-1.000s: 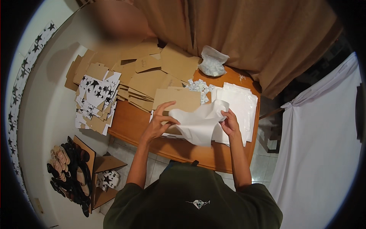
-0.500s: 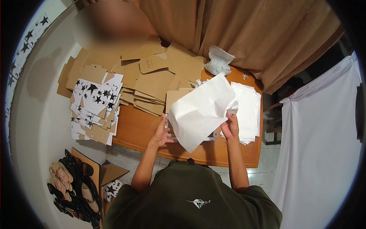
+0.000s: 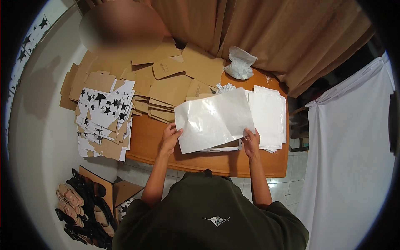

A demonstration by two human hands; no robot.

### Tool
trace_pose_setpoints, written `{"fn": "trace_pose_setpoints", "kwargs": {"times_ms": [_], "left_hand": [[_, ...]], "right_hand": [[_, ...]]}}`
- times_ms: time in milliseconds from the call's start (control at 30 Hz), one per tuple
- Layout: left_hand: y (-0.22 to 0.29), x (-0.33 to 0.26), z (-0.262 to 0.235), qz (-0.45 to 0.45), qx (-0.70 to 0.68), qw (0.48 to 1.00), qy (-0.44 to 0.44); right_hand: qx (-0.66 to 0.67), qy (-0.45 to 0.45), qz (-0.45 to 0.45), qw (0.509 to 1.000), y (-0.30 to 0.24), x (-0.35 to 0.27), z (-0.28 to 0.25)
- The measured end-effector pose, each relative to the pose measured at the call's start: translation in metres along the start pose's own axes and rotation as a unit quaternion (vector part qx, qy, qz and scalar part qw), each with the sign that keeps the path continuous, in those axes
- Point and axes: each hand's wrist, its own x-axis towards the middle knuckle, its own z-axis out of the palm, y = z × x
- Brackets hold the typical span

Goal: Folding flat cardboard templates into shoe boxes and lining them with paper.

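Note:
A glossy, creased white paper sheet [image 3: 214, 118] is spread between my hands above the front of the table. My left hand [image 3: 169, 139] pinches its left edge with the thumb on top. At the lower right corner my right hand [image 3: 251, 142] grips the sheet between thumb and fingers. Under the sheet sits an open box [image 3: 228, 146], mostly hidden; only its front edge and a brown inner strip show. A stack of white paper sheets [image 3: 268, 116] lies just right of my right hand.
Flat brown cardboard pieces [image 3: 166, 89] are piled at the back and left. Star-printed card pieces [image 3: 104, 110] are stacked at the table's left. A clear plastic bag [image 3: 241, 64] and small white packets [image 3: 225, 87] lie behind the sheet. Sandals [image 3: 85, 208] stand at lower left.
The sheet has turned from a slanted, crumpled pose to a flatter one squared over the box. My left hand has gone from open fingers to pinching the sheet's left edge.

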Motion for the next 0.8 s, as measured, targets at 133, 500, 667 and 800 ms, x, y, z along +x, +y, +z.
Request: {"fn": "trace_pose_setpoints", "kwargs": {"times_ms": [133,500,667,800], "left_hand": [[-0.011,0.008,-0.011,0.048,0.113,0.992,0.013],[-0.01,-0.004,0.028,0.321,0.476,0.814,0.09],[-0.007,0.019,0.056,0.353,0.615,0.699,-0.093],[-0.016,0.018,0.07,0.286,0.715,0.622,-0.141]], "right_hand": [[-0.142,0.053,-0.008,0.988,0.012,-0.004,-0.023],[-0.635,0.075,-0.267,0.721,-0.003,-0.039,0.012],[-0.665,-0.168,-0.375,0.623,0.0,-0.002,0.047],[-0.712,-0.219,-0.392,0.54,0.027,0.014,0.053]]}}
